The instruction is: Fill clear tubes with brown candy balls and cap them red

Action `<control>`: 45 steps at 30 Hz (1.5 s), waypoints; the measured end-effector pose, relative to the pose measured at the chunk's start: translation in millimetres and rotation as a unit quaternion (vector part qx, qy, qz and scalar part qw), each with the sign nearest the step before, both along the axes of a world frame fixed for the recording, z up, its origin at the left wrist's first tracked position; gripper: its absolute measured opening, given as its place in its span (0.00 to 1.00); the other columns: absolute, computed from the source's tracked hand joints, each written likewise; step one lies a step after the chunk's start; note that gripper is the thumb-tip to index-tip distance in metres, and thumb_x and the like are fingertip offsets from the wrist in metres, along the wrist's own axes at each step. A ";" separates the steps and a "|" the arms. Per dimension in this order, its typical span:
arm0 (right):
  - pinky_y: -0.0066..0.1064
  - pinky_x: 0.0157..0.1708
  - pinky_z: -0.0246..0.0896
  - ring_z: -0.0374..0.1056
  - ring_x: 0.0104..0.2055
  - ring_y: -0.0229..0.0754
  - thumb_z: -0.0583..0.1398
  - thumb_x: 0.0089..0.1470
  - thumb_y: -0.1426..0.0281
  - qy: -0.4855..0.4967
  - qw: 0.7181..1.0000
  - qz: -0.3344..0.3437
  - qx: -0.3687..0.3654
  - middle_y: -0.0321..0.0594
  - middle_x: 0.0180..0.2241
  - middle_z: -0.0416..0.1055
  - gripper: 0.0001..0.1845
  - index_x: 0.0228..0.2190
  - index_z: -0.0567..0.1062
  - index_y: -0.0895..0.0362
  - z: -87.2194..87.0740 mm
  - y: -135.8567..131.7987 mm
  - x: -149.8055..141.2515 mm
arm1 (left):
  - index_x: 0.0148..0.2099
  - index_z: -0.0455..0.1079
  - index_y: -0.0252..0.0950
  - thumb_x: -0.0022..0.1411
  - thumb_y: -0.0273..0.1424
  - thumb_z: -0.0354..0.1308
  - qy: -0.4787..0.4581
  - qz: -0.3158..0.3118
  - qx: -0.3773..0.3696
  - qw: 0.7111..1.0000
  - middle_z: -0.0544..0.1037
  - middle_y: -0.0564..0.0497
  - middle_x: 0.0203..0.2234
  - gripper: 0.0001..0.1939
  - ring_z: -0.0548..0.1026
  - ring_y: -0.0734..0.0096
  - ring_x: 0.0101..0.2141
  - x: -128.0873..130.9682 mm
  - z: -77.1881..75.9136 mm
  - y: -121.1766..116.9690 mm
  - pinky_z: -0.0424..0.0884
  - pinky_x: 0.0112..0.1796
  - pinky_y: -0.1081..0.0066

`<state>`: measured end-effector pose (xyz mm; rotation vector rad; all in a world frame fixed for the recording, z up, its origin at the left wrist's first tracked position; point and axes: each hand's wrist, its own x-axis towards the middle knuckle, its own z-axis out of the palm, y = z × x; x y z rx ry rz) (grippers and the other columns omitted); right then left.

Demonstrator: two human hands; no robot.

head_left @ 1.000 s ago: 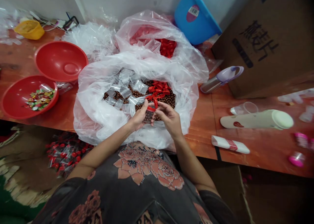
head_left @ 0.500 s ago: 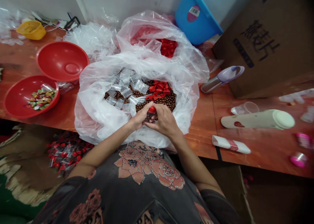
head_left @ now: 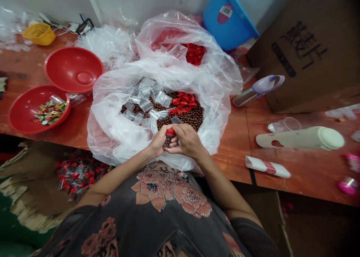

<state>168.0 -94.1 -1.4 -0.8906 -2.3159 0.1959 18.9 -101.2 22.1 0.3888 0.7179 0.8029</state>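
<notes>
Gripping a red-capped vial (head_left: 170, 134) at the near side of an open clear plastic bag (head_left: 108, 137): fingers of the left hand (head_left: 159, 141) and right hand (head_left: 189, 140) clenched around it, cap upward, body mostly hidden. Directly beyond the hands, brown beads (head_left: 191, 118) fill the bag, with loose red caps (head_left: 182, 102) and small clear pouches (head_left: 146, 99) lying on them. Farther off, a second clear bag (head_left: 168, 32) holds more red pieces (head_left: 194, 52). On the worktop (head_left: 236, 144), left: a red bowl (head_left: 21, 118) of wrapped sweets (head_left: 50, 112), another red bowl (head_left: 73, 69) beyond it. Right: a cardboard box (head_left: 303, 50).
</notes>
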 end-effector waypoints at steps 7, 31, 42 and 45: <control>0.50 0.52 0.65 0.65 0.55 0.54 0.64 0.51 0.63 0.084 0.994 -0.033 -0.063 0.50 0.53 0.66 0.39 0.60 0.54 0.53 6.7 -1.3 -2.0 | 0.62 0.65 0.38 0.63 0.36 0.58 0.121 0.055 0.085 0.987 0.75 0.46 0.46 0.26 0.73 0.71 0.35 -8.5 9.8 -2.2 0.76 0.39 0.68; 0.41 0.36 0.61 0.64 0.36 0.51 0.57 0.54 0.49 -0.064 0.995 -0.075 0.006 0.46 0.34 0.69 0.26 0.42 0.67 0.58 0.0 -5.3 -8.3 | 0.64 0.59 0.38 0.68 0.48 0.49 0.235 0.017 0.153 0.960 0.68 0.55 0.21 0.29 0.66 0.77 0.18 -8.2 -5.2 -4.2 0.62 0.21 0.76; 0.43 0.39 0.62 0.67 0.41 0.53 0.54 0.54 0.40 -0.077 0.997 -0.010 -0.029 0.52 0.39 0.72 0.40 0.50 0.68 0.64 1.9 -13.2 -19.3 | 0.59 0.60 0.36 0.67 0.45 0.47 0.251 0.025 0.168 0.953 0.69 0.57 0.20 0.24 0.65 0.78 0.16 -24.1 -2.3 -16.2 0.60 0.19 0.77; 0.46 0.46 0.63 0.66 0.50 0.56 0.57 0.56 0.44 -0.074 0.993 -0.014 -0.092 0.56 0.51 0.69 0.45 0.62 0.57 0.63 4.6 -6.8 -13.8 | 0.53 0.66 0.36 0.67 0.47 0.46 0.374 0.031 0.229 0.898 0.75 0.52 0.26 0.23 0.71 0.75 0.21 -79.3 14.0 -13.6 0.64 0.23 0.75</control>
